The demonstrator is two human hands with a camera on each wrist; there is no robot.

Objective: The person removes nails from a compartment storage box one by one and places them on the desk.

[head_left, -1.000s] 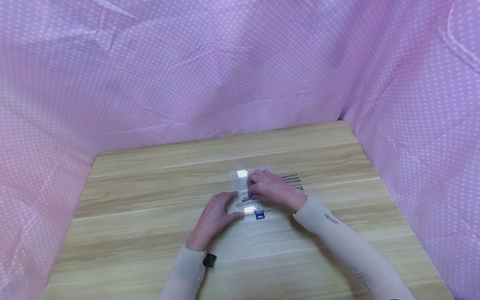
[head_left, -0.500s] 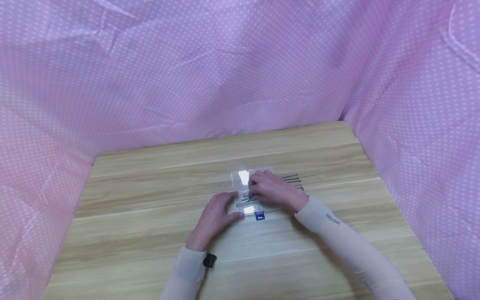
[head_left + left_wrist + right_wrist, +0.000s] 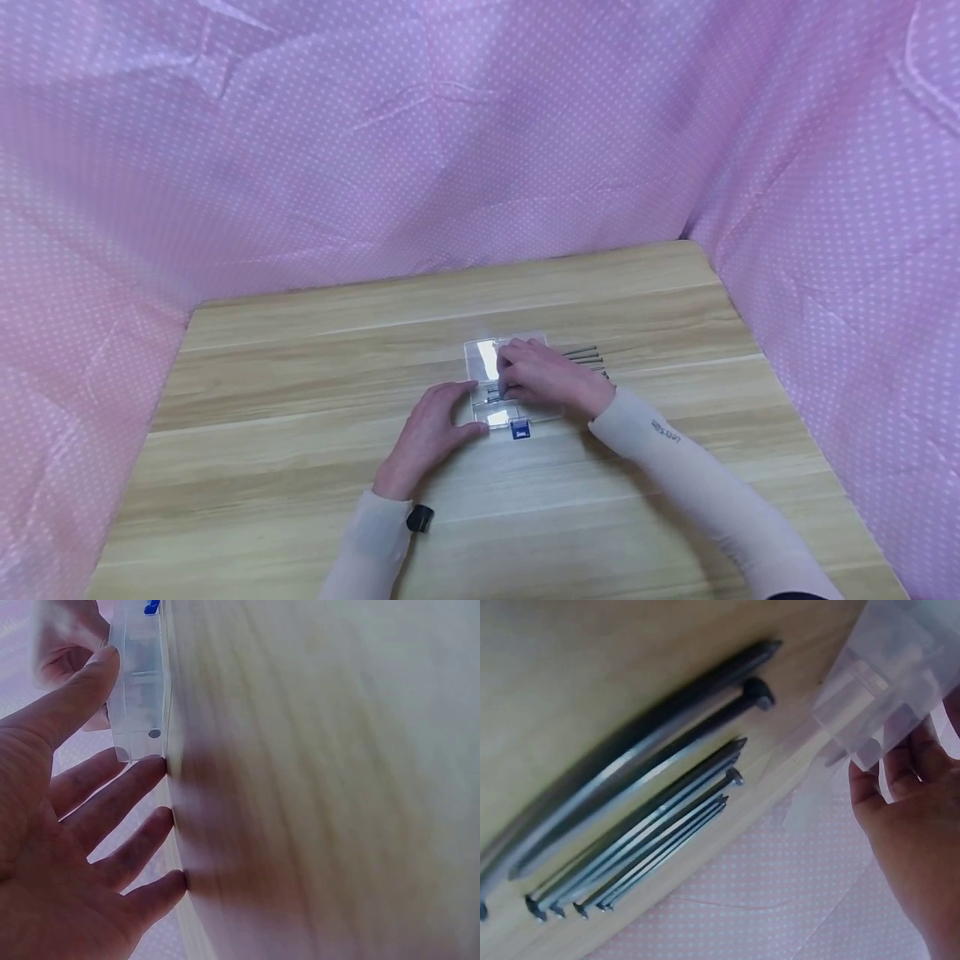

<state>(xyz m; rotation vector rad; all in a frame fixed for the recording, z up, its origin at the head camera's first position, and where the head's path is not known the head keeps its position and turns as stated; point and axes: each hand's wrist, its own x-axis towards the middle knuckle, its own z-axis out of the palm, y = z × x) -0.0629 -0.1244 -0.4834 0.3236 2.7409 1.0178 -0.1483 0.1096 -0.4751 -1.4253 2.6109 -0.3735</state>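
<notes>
Two hands work at a small clear plastic box that lies near the middle of the wooden tabletop. The box is transparent with thin walls, its lid open on the far side, and a small blue clasp sits at its near edge. Inside it a few short grey nails show beside the fingers; their number cannot be told.

The right hand lies over the box with its fingers curled down into it, the fingertips at the grey nails inside; whether it pinches one of them cannot be told from the head view, and the right wrist view shows only fingertips against the clear plastic. The left hand rests on the tabletop just left of the box, fingers spread and relaxed, its thumb against the box's side wall and the other fingertips on the wood, gripping nothing.

Just right of the box, partly behind the right hand, a row of loose nails lies on the tabletop. The right wrist view shows them side by side: two long thick dark nails and several thinner, shorter ones, pointed ends toward the box.

Pink dotted cloth hangs round the tabletop on three sides.
</notes>
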